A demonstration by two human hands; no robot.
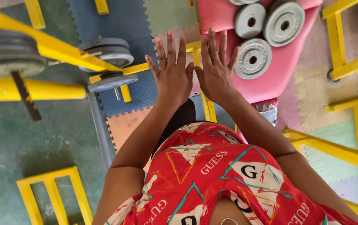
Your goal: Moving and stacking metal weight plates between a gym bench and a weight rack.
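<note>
Head view: both arms extend forward from a red, boldly patterned shirt (212,175) of smooth printed fabric. Left hand (172,75) and right hand (216,71) are held flat, backs toward the camera, fingers straight and slightly spread, grasping nothing. Thumbs sit just beside each other; whether they touch cannot be told. Both hands hover above the floor and equipment, in contact with no object.

Nearest to the right hand is a pink padded bench (279,66), smooth-surfaced, bearing round grey weight plates (252,58) of dull, rough cast metal, each with a centre hole. Three full discs are visible; a fourth is cut off at the top edge.

Left of the left hand stands a yellow painted steel frame (62,48) of square tubing, carrying stacked grey discs (106,52) on short pegs. A larger blurred stack (8,52) sits close to the camera at far left.

Interlocking foam floor mats (129,25) with toothed edges, in blue, green, peach and pink, show a fine stippled texture. Bare green concrete (29,141) adjoins them, worn and mottled. Further yellow tubular frames (350,62) stand at right.
</note>
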